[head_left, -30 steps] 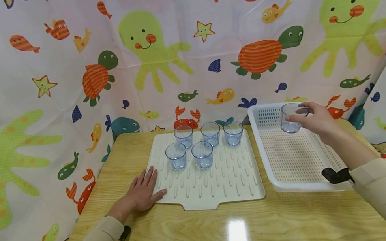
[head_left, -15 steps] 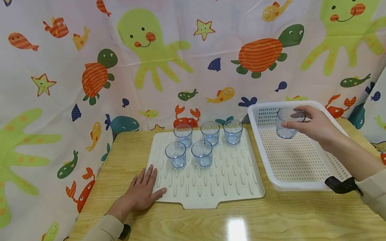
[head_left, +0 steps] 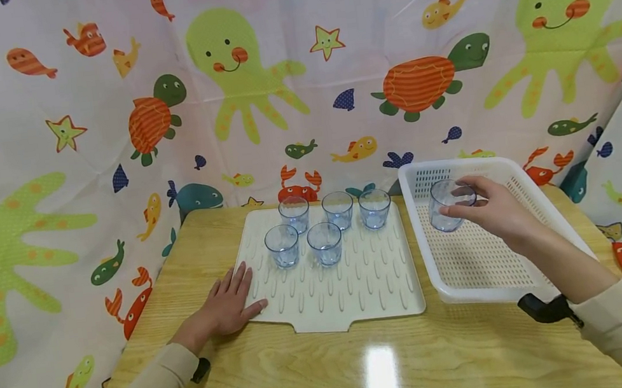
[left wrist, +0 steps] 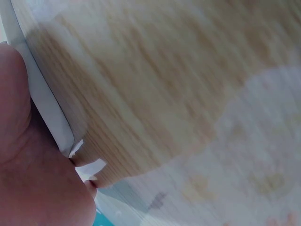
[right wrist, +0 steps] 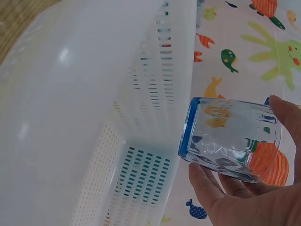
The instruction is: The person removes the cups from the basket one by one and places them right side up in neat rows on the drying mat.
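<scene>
My right hand grips a clear bluish glass tumbler over the left part of the white plastic basket. In the right wrist view the thumb and fingers hold the sides of the tumbler, its thick blue base toward the basket. My left hand lies with straight fingers on the left front edge of the cream draining board. On that board stand several like tumblers, among them a front one and a back right one. In the left wrist view, part of the left hand lies along the board's edge.
The wooden table carries the board on the left and the basket on the right, a narrow gap between them. Behind stands a curtain printed with sea animals. The basket has raised, slotted walls.
My right hand has carried the tumbler leftward and slightly toward me, across the basket. The left hand has stayed on the board's edge, and the standing tumblers have not moved.
</scene>
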Motion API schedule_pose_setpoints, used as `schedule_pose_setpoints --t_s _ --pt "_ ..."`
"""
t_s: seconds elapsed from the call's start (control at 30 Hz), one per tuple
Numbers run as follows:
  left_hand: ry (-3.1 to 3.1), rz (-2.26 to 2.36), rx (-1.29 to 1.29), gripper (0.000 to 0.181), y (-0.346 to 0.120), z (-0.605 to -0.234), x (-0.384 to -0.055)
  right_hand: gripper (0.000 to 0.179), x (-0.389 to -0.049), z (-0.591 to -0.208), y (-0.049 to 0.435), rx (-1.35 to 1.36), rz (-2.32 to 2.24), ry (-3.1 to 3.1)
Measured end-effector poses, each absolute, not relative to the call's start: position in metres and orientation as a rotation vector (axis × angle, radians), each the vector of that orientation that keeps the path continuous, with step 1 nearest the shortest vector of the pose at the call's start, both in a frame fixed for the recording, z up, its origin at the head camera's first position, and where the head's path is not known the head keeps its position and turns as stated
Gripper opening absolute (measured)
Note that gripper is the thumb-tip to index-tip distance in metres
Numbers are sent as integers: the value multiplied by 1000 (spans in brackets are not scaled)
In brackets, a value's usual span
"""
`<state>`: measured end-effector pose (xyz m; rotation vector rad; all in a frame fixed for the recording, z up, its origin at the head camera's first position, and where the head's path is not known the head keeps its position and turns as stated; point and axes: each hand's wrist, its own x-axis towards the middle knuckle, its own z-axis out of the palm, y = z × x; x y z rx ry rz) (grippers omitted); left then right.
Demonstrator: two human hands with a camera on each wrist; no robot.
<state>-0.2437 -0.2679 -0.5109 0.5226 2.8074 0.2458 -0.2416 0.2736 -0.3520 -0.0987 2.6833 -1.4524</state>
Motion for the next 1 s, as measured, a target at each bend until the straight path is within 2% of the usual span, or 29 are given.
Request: schedule_pose_setpoints --t_s 0.37,0.7,1.0 --pt "2801 262 528 99 -266 -514 -242 86 -231 -353 248 -175 -1515 2586" --pt "2813 268 527 98 -269 -513 -242 84 -216 -344 206 -254 -1569 2572" --pt "2811 278 534 99 -270 -514 -245 86 -213 -359 165 -202 -1628 2586"
